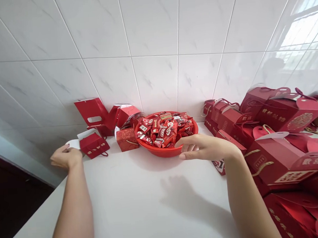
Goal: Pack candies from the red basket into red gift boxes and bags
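Note:
At the table's left edge my left hand (66, 157) is closed, its fingers pinching the white inner side of a flap on a small red gift box (93, 143) with gold lettering and a red cord handle. My right hand (197, 148) hangs at the front right rim of a red plastic basin (165, 152), thumb and fingers apart, nothing seen between them. Red-wrapped candies (162, 130) fill that basin. Between the box and the basin sits a patterned red box (127, 139) with a cord.
Behind, open red boxes (92, 110) lean near the tiled wall (156, 79). Several closed red gift boxes with cords (287, 157) are stacked along the right side, beside my right forearm. The white table (132, 207) drops off at its left edge.

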`<state>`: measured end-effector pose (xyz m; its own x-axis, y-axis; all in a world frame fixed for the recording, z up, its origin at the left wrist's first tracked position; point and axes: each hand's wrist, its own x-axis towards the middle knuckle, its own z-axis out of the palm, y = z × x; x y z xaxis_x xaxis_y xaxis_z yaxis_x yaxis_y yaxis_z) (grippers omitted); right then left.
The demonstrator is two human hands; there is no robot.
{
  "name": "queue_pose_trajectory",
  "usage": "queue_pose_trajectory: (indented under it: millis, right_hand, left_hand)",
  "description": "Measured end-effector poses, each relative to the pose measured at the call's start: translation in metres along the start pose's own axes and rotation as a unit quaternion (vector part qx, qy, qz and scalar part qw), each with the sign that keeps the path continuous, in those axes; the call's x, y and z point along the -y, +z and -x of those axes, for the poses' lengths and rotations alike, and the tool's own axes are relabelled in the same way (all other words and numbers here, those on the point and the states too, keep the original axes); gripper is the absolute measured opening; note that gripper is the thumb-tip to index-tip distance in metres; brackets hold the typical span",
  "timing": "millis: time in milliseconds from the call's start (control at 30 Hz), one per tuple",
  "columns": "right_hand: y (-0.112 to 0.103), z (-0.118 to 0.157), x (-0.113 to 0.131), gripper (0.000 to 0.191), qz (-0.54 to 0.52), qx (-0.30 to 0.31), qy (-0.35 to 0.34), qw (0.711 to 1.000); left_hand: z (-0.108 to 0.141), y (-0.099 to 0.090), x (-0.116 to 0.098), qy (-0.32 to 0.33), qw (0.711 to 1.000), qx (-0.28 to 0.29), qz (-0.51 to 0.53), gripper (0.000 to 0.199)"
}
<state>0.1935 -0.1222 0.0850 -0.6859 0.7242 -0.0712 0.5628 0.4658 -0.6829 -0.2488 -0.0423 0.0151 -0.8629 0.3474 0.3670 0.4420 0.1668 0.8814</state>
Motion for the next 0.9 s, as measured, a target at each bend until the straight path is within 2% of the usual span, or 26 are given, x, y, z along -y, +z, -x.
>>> queue_pose_trajectory:
  millis: [100,133,167,200,233,300,367,400,433,500,567,600,667,767,900]
  right_hand:
    - [-0.001,0.002,0.000,0.049,0.005,0.002,0.005,1.000]
    - [-0.001,0.003,0.000,0.047,0.008,0.000,0.002,1.000]
    - [0.000,0.003,0.000,0.046,0.010,-0.003,-0.002,1.000]
    - [0.000,0.003,0.000,0.044,0.011,-0.008,-0.009,1.000]
    - [0.000,0.004,0.001,0.043,0.012,-0.016,-0.016,1.000]
    - [0.000,0.004,0.004,0.043,0.012,-0.042,-0.036,0.998]
    - [0.001,0.006,0.009,0.043,0.004,-0.072,-0.056,0.996]
    - [0.001,0.007,0.013,0.042,-0.004,-0.083,-0.062,0.995]
    - [0.002,0.009,0.016,0.042,-0.014,-0.090,-0.062,0.994]
    - [0.002,0.014,0.023,0.044,-0.032,-0.090,-0.044,0.994]
    - [0.001,0.020,0.027,0.046,-0.030,-0.084,-0.014,0.996]
    - [0.001,0.023,0.028,0.047,-0.020,-0.080,0.001,0.997]
    - [0.001,0.027,0.029,0.046,0.009,-0.067,0.029,0.997]
    - [0.004,0.026,0.025,0.039,0.056,-0.049,0.073,0.995]
    - [0.012,0.010,0.017,0.020,0.112,-0.007,0.138,0.984]
  left_hand:
    - [-0.006,-0.009,-0.017,-0.064,0.986,-0.134,0.082,0.023]
    - [-0.006,-0.014,-0.027,-0.060,0.977,-0.164,0.126,0.022]
    - [-0.003,-0.020,-0.039,-0.036,0.970,-0.171,0.170,0.025]
    - [0.002,-0.027,-0.052,-0.018,0.967,-0.155,0.201,0.029]
    - [0.010,-0.035,-0.065,-0.003,0.968,-0.129,0.217,0.032]
    - [0.036,-0.051,-0.091,0.093,0.969,-0.069,0.220,0.032]
    - [0.072,-0.065,-0.111,0.156,0.970,0.060,0.178,0.030]
    - [0.091,-0.069,-0.119,0.180,0.960,0.149,0.151,0.029]
    - [0.110,-0.072,-0.126,0.213,0.939,0.242,0.122,0.029]
    - [0.144,-0.072,-0.134,0.279,0.859,0.417,0.099,0.027]
    - [0.169,-0.069,-0.138,0.309,0.783,0.531,0.101,0.025]
    - [0.178,-0.066,-0.137,0.315,0.755,0.567,0.101,0.025]
    - [0.190,-0.061,-0.135,0.320,0.719,0.610,0.092,0.027]
    - [0.198,-0.054,-0.129,0.325,0.696,0.638,0.053,0.029]
    - [0.204,-0.040,-0.123,0.343,0.654,0.674,-0.008,0.033]
